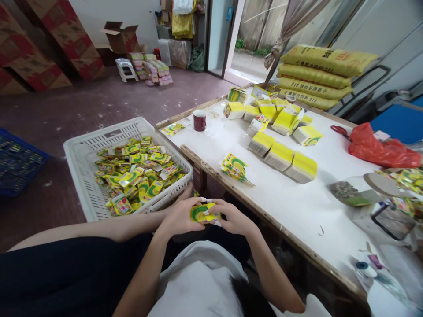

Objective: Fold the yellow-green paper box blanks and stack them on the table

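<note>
The left hand (pixel 180 216) and the right hand (pixel 234 216) hold a yellow packet (pixel 197 214) together. Beside the white counter (pixel 317 215) is a white basket (pixel 82 174) with lots of small packets (pixel 139 169) inside. A red cup (pixel 199 120) and yellow stacks (pixel 279 156) sit on it.

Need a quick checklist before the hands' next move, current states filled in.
1. Grip on the small yellow-green printed packet, with left hand and right hand both touching it: ok.
2. Only one packet held: cannot tell, fingers cover part of it.
3. White slatted plastic basket beside the legs, open at the top: ok.
4. Loose yellow-green packet pile on the white wood-edged table squared up: not ok, it is splayed near the edge.
5. Maroon cylindrical mug upright: ok.
</note>
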The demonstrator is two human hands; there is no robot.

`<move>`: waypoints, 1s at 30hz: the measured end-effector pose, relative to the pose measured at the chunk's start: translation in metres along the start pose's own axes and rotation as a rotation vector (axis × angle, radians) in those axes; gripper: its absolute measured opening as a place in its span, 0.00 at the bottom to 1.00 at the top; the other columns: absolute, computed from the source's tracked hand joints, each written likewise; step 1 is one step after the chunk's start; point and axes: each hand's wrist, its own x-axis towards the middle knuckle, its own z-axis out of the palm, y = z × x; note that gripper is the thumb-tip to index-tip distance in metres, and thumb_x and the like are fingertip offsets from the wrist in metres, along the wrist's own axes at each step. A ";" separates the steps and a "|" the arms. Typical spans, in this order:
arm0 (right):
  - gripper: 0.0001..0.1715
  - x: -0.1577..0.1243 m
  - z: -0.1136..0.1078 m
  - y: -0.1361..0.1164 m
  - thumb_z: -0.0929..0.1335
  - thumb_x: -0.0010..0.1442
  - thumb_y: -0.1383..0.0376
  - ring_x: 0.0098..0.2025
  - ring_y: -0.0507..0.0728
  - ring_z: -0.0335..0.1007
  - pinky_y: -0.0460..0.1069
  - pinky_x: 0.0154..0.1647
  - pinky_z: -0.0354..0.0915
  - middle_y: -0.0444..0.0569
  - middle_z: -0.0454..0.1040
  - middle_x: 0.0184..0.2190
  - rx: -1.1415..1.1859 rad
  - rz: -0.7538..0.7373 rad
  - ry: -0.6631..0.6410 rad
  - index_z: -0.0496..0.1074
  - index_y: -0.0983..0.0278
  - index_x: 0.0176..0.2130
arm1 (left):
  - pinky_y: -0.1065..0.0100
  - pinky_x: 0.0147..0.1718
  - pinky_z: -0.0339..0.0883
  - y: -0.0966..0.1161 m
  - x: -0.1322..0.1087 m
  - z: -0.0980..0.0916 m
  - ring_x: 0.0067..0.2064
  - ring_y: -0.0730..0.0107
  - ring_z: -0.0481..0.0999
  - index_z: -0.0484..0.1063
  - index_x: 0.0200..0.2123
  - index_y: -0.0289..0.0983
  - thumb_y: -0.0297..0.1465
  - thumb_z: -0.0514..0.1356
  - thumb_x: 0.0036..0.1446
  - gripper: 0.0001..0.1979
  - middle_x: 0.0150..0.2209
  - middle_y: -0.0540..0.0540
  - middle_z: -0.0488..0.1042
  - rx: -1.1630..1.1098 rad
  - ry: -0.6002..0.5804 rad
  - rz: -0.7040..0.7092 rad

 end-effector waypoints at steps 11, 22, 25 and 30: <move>0.19 -0.001 0.031 0.014 0.70 0.63 0.53 0.63 0.62 0.66 0.57 0.61 0.66 0.59 0.63 0.63 0.362 0.096 0.219 0.70 0.60 0.49 | 0.52 0.54 0.70 0.011 0.000 0.007 0.51 0.48 0.78 0.72 0.52 0.37 0.31 0.73 0.41 0.32 0.51 0.39 0.78 0.060 0.098 0.035; 0.25 0.021 -0.028 0.041 0.67 0.61 0.56 0.49 0.62 0.74 0.59 0.54 0.70 0.59 0.75 0.50 -0.127 0.417 0.713 0.68 0.64 0.54 | 0.36 0.66 0.50 -0.053 -0.006 -0.039 0.69 0.32 0.55 0.54 0.65 0.30 0.43 0.72 0.47 0.48 0.67 0.25 0.56 0.306 0.917 -0.273; 0.21 0.030 -0.061 0.064 0.66 0.60 0.62 0.53 0.67 0.68 0.64 0.58 0.63 0.65 0.72 0.51 -0.292 0.575 0.828 0.70 0.69 0.51 | 0.35 0.65 0.50 -0.076 -0.006 -0.049 0.68 0.29 0.56 0.54 0.64 0.23 0.43 0.71 0.48 0.49 0.64 0.19 0.59 0.337 0.907 -0.363; 0.15 0.044 -0.074 0.090 0.68 0.56 0.63 0.50 0.67 0.67 0.62 0.56 0.62 0.66 0.73 0.45 -0.450 0.759 0.807 0.73 0.69 0.43 | 0.42 0.63 0.59 -0.066 0.003 -0.016 0.63 0.43 0.67 0.65 0.57 0.35 0.38 0.67 0.54 0.30 0.58 0.33 0.70 0.166 0.672 -0.162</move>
